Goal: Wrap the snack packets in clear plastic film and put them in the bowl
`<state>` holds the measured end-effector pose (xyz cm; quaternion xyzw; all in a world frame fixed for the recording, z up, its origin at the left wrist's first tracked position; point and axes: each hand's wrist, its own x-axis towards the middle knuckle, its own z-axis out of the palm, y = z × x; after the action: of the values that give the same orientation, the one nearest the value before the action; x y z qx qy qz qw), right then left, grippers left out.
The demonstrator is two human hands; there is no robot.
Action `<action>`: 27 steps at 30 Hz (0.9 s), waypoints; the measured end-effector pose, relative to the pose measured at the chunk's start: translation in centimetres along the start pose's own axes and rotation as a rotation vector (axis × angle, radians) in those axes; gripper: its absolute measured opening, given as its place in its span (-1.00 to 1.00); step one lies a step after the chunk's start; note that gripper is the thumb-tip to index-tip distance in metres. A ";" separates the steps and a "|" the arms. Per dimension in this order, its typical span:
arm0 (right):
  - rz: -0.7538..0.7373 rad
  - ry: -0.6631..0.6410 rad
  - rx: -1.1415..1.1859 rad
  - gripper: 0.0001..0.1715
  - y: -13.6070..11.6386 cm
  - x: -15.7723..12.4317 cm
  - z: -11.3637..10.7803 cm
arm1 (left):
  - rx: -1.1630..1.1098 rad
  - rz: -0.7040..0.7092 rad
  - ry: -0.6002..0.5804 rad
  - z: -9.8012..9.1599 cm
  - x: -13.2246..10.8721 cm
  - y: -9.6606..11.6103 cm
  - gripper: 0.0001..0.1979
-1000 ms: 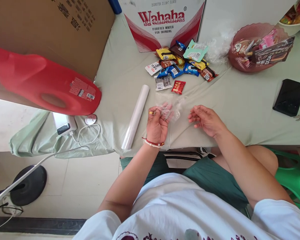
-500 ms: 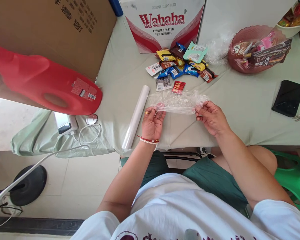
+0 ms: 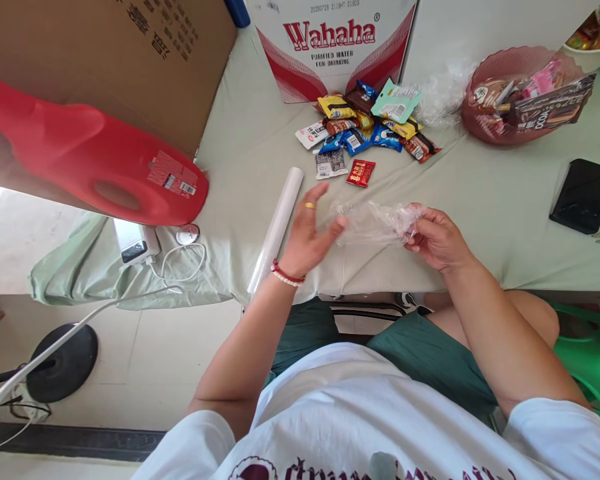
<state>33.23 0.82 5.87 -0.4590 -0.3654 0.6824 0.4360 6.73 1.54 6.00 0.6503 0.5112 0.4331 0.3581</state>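
Observation:
A crumpled clear plastic bag (image 3: 375,222) hangs over the green-covered table (image 3: 480,193) in front of me. My right hand (image 3: 437,237) pinches its right end with closed fingers. My left hand (image 3: 311,230), with a gold ring and a red and white bracelet, is open with fingers stretched, just left of the bag and touching its loose end at most. A white roll of bags (image 3: 277,229) lies to the left of my left hand. A heap of small snack packets (image 3: 365,127) lies beyond the bag.
A Wahaha water carton (image 3: 333,43) stands at the back, a brown cardboard box (image 3: 130,60) and a red jug (image 3: 90,160) to the left. A pink bowl of snacks (image 3: 520,93) and a black phone (image 3: 583,195) lie right. A power bank with cable (image 3: 137,248) sits left.
Both hands had stretched the bag out wide; now my left hand has let go and opened, and the bag has bunched up toward my right hand.

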 end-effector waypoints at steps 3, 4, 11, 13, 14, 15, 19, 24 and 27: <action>0.007 -0.087 -0.046 -0.82 0.4 -0.1 -0.1 | 0.285 0.172 -0.269 1.5 0.3 1.2 -0.43; -0.027 -0.112 -0.059 -0.81 0.4 -0.1 -0.2 | 0.325 0.201 -0.313 1.9 0.3 1.4 -0.58; -0.180 -0.247 -0.243 -0.25 -0.4 -0.3 -0.6 | 0.147 0.121 -0.321 3.4 -0.8 2.0 -0.76; -0.169 -0.167 -0.306 -0.35 -0.4 -0.1 -0.6 | 0.055 0.030 -0.287 3.4 -1.2 2.1 -0.67; -0.169 -0.122 -0.310 -0.43 -0.3 0.0 -0.6 | 0.006 -0.030 -0.263 3.4 -1.4 2.0 -0.60; -0.179 -0.072 -0.300 -0.49 -0.3 0.1 -0.8 | -0.044 -0.093 -0.238 3.3 -1.5 2.0 -0.54; -0.260 0.141 -0.226 -0.58 -0.6 0.6 -1.8 | -0.254 -0.300 -0.160 3.1 -1.9 1.8 -0.44; -0.380 0.348 -0.192 -0.56 -0.5 1.3 -3.0 | -0.455 -0.443 -0.041 3.1 -2.0 1.6 -0.49; -0.463 0.447 -0.207 -0.56 -0.1 1.1 -2.5 | -0.452 -0.435 0.142 3.5 -2.1 1.4 -0.57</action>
<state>35.43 2.16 4.81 -0.5441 -0.4224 0.4071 0.5999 10.22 -0.89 5.58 0.3979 0.5527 0.4933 0.5411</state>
